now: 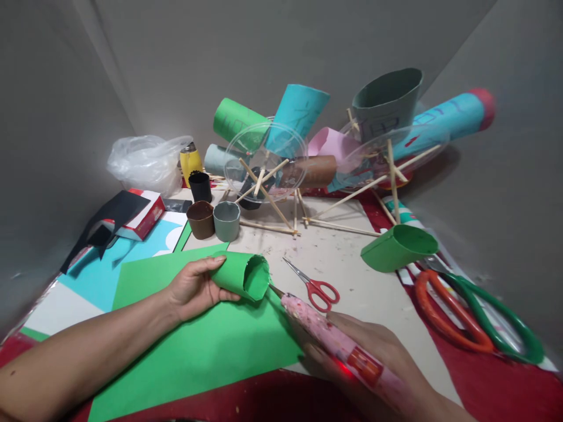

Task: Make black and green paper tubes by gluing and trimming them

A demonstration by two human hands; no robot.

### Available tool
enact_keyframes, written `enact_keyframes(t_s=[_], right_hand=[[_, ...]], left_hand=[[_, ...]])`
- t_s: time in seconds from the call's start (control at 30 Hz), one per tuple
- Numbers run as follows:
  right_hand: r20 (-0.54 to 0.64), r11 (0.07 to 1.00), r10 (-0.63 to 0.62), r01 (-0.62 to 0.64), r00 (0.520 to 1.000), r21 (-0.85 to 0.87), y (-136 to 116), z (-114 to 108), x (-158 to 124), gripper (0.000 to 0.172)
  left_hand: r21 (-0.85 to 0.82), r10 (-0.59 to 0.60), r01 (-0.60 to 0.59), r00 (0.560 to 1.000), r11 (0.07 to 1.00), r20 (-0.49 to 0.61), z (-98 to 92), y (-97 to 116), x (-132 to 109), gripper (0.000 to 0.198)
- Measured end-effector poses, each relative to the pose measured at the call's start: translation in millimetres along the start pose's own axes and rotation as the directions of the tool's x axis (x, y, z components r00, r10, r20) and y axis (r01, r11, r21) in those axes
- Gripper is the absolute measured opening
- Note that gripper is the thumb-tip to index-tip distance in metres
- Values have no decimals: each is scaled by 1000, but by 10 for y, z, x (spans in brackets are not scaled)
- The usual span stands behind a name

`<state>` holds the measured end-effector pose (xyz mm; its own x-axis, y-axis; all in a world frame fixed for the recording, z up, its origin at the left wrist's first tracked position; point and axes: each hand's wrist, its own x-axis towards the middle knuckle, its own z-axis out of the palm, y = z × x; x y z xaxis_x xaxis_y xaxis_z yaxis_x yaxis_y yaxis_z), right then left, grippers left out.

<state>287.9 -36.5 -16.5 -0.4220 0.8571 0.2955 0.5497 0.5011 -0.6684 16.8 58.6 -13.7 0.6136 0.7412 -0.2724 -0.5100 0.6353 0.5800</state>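
Left hand [197, 287]: closed round green tube [231, 274], above green sheet [211, 351]
Right hand [378, 335]: wrapped round glue gun [323, 328], tip at tube's open rim
Hands: apart
Done, apparently: tube rolled; brown cup [200, 223], grey cup [227, 224], black cup [200, 189] formed, standing beyond left hand
Left, probably: rim gluing looks unfinished; how much, can't tell

Marker writing [383, 125] on paper tubes [299, 117] is unreadable
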Motion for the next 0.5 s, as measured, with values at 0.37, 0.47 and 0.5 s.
enact_keyframes(t_s=[0.37, 0.47, 0.5], right_hand=[[-10, 999, -28, 27, 1000, -45, -18, 8, 5, 24], [-13, 998, -45, 44, 999, -49, -21, 9, -2, 23], [-13, 998, -49, 49, 999, -49, -23, 8, -3, 24]], left_hand=[[-6, 1, -1, 1000, 1000, -8, 6, -2, 1, 19], [-2, 0, 0, 1000, 1000, -15, 10, 0, 2, 19], [0, 1, -1, 1000, 1000, -21, 12, 2, 3, 19]])
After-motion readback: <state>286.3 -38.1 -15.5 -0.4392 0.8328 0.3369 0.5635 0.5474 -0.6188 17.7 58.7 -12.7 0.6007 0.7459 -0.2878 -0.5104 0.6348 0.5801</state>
